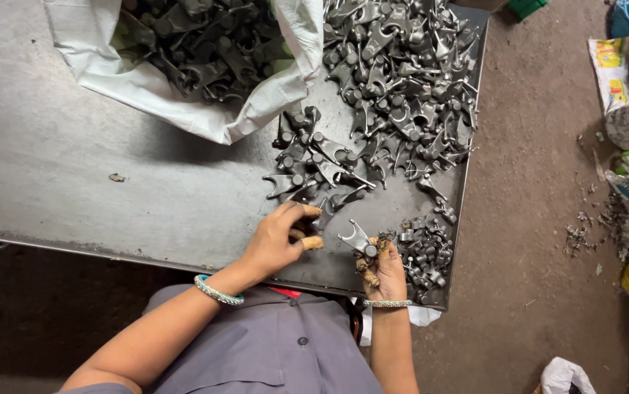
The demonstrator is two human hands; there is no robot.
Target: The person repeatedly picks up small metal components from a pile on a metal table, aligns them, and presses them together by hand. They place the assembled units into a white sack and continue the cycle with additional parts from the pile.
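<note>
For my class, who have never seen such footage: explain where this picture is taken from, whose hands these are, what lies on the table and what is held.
The one picture comes from a camera worn on a person's head, looking down. The metal table carries a heap of grey forked metal parts; more fill a white sack. A smaller pile lies by the right hand, which holds one forked part. The left hand, fingertips taped, touches a part at the heap's edge.
</note>
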